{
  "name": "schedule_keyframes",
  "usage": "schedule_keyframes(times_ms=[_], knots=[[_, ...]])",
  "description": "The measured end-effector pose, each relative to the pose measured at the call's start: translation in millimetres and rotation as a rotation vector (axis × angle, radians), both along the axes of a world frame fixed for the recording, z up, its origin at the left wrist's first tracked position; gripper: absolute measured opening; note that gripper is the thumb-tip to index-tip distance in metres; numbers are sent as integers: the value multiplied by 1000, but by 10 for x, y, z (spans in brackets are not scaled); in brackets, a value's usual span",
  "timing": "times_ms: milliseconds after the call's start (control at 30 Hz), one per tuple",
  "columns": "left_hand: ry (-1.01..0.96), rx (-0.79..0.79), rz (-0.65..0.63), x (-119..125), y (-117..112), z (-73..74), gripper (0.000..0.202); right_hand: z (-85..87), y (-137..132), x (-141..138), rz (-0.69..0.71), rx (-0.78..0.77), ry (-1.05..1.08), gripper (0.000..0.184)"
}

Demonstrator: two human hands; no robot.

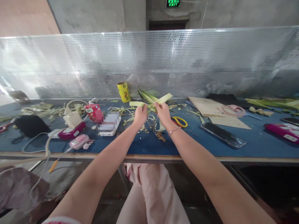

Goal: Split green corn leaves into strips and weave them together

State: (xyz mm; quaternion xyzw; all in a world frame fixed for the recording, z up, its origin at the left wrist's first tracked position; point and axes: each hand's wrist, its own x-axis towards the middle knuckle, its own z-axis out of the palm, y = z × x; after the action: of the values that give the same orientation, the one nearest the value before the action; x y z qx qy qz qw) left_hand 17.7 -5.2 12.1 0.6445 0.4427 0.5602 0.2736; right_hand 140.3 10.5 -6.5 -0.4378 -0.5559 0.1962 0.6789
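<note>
My left hand (140,114) is closed in a pinch on a pale green leaf strip (135,104), whose flat end sticks out to the left. A second leaf strip (165,98) slants up and right from the closed fingers of my right hand (164,113). The strips meet between both hands, just above the table; how they cross there is too small to tell. Behind my hands lie longer green leaves (146,95). Scissors with yellow handles (181,122) rest beside my right wrist. Shredded leaf scraps (150,119) are scattered under and around the hands.
On the blue table (140,144) stand a yellow cylinder (123,92), a red drink carton (94,112) and a white box-like device (109,123). Cables and a power strip (72,130) lie left. Right are a phone (223,134) and brown paper (205,107). A perforated metal screen (161,59) rises behind.
</note>
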Motion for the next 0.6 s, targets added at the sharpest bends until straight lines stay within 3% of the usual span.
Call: schedule_keyframes(times_ms=[100, 233, 367, 600], knots=[[105, 22, -38, 15, -81, 36, 42, -3, 28, 10, -46, -3, 88, 29], [106, 63, -86, 43, -140, 49, 32, 13, 35, -22, -136, 31, 191, 30], [1, 60, -78, 33, -102, 9, 30, 39, -15, -66, -137, 24, 188, 33], [-310, 8, -33, 7, 112, -87, 39, 68, -93, -96, -4, 80, 95, 34]])
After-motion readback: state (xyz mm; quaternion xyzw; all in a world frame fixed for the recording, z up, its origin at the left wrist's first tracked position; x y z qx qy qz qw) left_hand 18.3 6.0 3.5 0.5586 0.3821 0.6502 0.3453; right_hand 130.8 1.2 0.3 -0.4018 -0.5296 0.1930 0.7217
